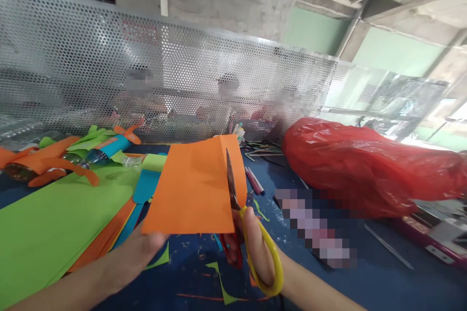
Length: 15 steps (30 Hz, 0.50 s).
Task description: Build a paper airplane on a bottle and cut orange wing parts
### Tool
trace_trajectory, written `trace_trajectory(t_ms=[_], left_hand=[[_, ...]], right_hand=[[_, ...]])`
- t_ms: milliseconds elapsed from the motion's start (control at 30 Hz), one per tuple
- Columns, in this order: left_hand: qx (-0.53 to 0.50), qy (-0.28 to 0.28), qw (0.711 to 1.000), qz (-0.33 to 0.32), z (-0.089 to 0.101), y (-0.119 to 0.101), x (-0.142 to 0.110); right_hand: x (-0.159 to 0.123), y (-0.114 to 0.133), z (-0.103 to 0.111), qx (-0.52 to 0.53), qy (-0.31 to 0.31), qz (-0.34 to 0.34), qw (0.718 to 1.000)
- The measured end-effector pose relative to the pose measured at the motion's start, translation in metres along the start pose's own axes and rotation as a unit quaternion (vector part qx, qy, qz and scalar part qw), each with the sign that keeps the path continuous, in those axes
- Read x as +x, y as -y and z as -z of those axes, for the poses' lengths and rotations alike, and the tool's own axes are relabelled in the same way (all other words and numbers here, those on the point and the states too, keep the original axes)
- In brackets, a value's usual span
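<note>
At the far left of the bench [372, 277], an orange bottle [54, 155] lies on its side, with a blue bottle [111, 148] to its right. Nearer, green sheets [65, 228] partly cover orange sheets [100, 240]. The left hand [140, 248] pinches the near left corner of the orange paper [193, 184], thumb on top, its other fingers hidden beneath. The paper is held up over the middle of the bench. Near its right edge, one dark blade of the scissors [232, 187] lies across its top face, a narrow strip to the blade's right. The right hand [255, 240] grips the scissors, thumb through the yellow loop, the other fingers curled at the red loop, partly hidden. Beyond lie two pens [254, 181], then a bulging red bag [346, 165].
</note>
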<state>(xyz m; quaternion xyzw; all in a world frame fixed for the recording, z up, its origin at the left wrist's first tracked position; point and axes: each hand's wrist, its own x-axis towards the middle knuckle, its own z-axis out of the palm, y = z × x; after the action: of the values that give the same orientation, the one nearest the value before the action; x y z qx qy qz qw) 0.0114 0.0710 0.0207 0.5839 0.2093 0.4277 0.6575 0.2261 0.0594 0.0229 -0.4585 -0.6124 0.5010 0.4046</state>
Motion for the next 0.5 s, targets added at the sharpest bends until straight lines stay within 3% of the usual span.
trace_trajectory(t_ms=[33,100,233,300,367,433,500], left_hand=[[-0.049,0.007,0.997,-0.054,0.003,-0.004,0.0],[-0.164,0.026,0.983,-0.082,0.006,-0.012,0.001],[-0.293,0.067,0.954,-0.012,0.013,-0.024,0.005],[-0.304,0.057,0.951,0.017,0.019,-0.026,0.008],[-0.287,0.024,0.958,0.005,0.022,-0.026,0.011],[-0.225,-0.031,0.974,-0.009,0.02,-0.025,0.013],[-0.124,-0.098,0.987,0.022,0.014,-0.027,0.015]], right_hand=[[0.001,0.0,0.0,0.004,-0.006,0.001,1.0],[0.001,0.001,0.0,0.009,-0.019,-0.002,1.0],[-0.002,0.005,0.001,-0.024,-0.018,-0.018,0.999],[-0.003,0.007,0.002,-0.034,-0.014,-0.018,0.999],[-0.004,0.008,0.003,-0.046,-0.007,-0.014,0.999],[-0.005,0.009,0.003,-0.063,0.001,-0.007,0.998],[-0.006,0.008,0.002,-0.082,0.007,0.001,0.997]])
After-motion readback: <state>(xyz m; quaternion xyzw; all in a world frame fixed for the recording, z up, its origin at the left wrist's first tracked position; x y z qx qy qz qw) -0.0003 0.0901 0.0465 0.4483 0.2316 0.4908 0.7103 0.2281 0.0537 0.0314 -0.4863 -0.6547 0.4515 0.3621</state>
